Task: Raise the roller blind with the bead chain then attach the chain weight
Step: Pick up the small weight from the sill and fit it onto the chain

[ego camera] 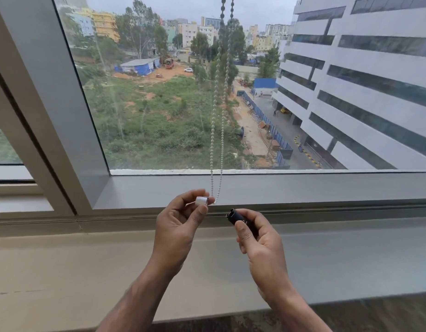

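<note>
A white bead chain [216,130] hangs as a double strand down the middle of the window, its loop ending just above the lower frame. My left hand [181,224] pinches a small silver cylindrical piece [202,201] between thumb and fingers, right beside the bottom of the chain loop. My right hand [257,238] holds a black tubular chain weight [240,219], its open end pointing up and left toward the silver piece. The two parts are apart, with a small gap between them. The roller blind itself is out of view above.
A grey window frame [279,188] runs below the glass, with a wide beige sill [87,271] under my hands. A thick mullion [51,104] slants at the left. Buildings and a green lot lie beyond the glass.
</note>
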